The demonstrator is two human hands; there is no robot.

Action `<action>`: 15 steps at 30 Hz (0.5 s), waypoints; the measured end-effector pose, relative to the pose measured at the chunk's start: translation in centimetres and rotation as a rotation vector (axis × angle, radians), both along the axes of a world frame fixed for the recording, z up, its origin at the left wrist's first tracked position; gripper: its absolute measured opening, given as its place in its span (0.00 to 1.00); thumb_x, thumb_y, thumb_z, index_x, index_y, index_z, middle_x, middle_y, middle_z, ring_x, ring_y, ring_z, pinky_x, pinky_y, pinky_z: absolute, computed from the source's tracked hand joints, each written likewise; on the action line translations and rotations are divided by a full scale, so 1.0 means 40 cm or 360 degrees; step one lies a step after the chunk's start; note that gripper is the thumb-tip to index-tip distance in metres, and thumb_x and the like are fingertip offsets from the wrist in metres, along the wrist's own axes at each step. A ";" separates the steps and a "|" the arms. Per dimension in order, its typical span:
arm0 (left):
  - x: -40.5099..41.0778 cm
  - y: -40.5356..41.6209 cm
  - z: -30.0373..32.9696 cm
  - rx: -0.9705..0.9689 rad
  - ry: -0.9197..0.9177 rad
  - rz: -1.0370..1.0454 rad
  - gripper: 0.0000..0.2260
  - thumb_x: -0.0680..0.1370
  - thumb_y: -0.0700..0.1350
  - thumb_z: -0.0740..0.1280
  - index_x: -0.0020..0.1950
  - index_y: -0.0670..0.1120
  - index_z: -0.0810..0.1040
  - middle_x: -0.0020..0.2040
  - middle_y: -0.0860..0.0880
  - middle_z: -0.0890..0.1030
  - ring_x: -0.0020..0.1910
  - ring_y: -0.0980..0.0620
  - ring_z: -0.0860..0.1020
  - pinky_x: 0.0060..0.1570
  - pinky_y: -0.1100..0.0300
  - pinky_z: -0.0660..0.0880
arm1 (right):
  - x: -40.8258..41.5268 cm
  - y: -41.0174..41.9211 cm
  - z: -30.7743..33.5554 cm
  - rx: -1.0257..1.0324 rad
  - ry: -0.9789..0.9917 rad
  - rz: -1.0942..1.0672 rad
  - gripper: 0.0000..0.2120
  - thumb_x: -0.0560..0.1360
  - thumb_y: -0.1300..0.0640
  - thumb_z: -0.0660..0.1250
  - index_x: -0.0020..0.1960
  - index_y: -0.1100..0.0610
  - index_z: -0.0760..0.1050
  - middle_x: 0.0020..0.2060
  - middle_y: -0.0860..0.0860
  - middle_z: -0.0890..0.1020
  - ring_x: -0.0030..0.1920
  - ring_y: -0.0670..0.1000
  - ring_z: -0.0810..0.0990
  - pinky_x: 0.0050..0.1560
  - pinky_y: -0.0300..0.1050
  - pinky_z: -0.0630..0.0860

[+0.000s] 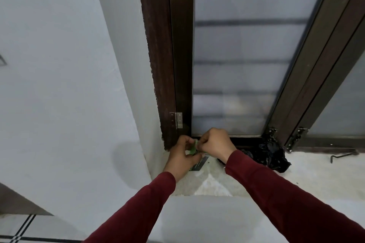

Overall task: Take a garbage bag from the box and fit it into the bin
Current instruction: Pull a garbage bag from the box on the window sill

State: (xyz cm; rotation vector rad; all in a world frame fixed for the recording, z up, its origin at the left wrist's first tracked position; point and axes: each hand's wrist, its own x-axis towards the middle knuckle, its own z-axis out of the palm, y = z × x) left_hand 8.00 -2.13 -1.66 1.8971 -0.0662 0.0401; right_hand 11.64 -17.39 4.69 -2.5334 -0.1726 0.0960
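Both hands, left and right, pinch a green bag over the box. Best pull slowly, steadying the box

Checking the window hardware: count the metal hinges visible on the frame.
1 clear hinge, on the dark frame above the left hand. The metal fittings further right look like latches; more hinges may be out of view.
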 end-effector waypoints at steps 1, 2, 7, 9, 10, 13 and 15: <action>-0.002 -0.002 -0.005 -0.0017 0.0009 0.0003 0.20 0.73 0.43 0.79 0.58 0.52 0.73 0.60 0.51 0.80 0.59 0.61 0.79 0.55 0.67 0.79 | -0.001 -0.004 -0.004 0.0019 0.0044 -0.0027 0.05 0.70 0.58 0.73 0.43 0.55 0.88 0.39 0.50 0.87 0.43 0.48 0.84 0.38 0.37 0.79; -0.002 -0.003 -0.010 -0.0010 0.0026 -0.0003 0.20 0.74 0.42 0.79 0.58 0.51 0.73 0.60 0.51 0.80 0.58 0.63 0.79 0.54 0.68 0.79 | -0.003 -0.007 -0.006 0.0039 0.0083 -0.0056 0.05 0.71 0.59 0.72 0.42 0.56 0.88 0.39 0.51 0.87 0.42 0.48 0.84 0.35 0.36 0.78; 0.005 0.001 -0.034 0.0368 0.0140 -0.0105 0.22 0.75 0.40 0.75 0.64 0.50 0.70 0.63 0.49 0.77 0.61 0.53 0.78 0.60 0.59 0.78 | -0.019 -0.020 -0.030 0.0192 0.0077 -0.0181 0.07 0.67 0.50 0.74 0.38 0.53 0.87 0.38 0.51 0.85 0.41 0.46 0.83 0.33 0.38 0.76; 0.007 0.009 -0.045 0.0396 0.0198 -0.0103 0.21 0.75 0.40 0.76 0.63 0.52 0.71 0.62 0.50 0.78 0.61 0.51 0.78 0.58 0.59 0.78 | -0.036 -0.023 -0.041 0.0336 0.0023 -0.0263 0.09 0.64 0.47 0.77 0.40 0.51 0.87 0.42 0.47 0.85 0.42 0.42 0.82 0.39 0.37 0.78; 0.007 0.014 -0.047 0.0390 0.0209 -0.0109 0.20 0.75 0.40 0.76 0.62 0.52 0.72 0.62 0.50 0.79 0.61 0.51 0.78 0.56 0.62 0.77 | -0.046 -0.026 -0.044 0.0384 -0.0014 -0.0299 0.09 0.64 0.48 0.78 0.42 0.50 0.87 0.41 0.46 0.85 0.42 0.42 0.82 0.41 0.38 0.79; 0.013 0.039 -0.032 0.0493 0.0165 -0.0094 0.20 0.75 0.41 0.75 0.63 0.55 0.74 0.61 0.52 0.79 0.59 0.52 0.78 0.54 0.63 0.77 | -0.062 -0.034 -0.054 0.0565 0.0007 -0.0445 0.06 0.68 0.50 0.78 0.43 0.50 0.88 0.39 0.45 0.86 0.42 0.42 0.83 0.41 0.32 0.77; 0.022 0.062 -0.024 0.0745 0.0067 -0.0048 0.21 0.75 0.41 0.74 0.64 0.56 0.74 0.60 0.52 0.79 0.61 0.50 0.75 0.61 0.55 0.77 | -0.062 -0.031 -0.079 0.0640 0.0108 -0.0520 0.03 0.70 0.53 0.76 0.43 0.50 0.88 0.38 0.45 0.87 0.42 0.42 0.83 0.43 0.32 0.75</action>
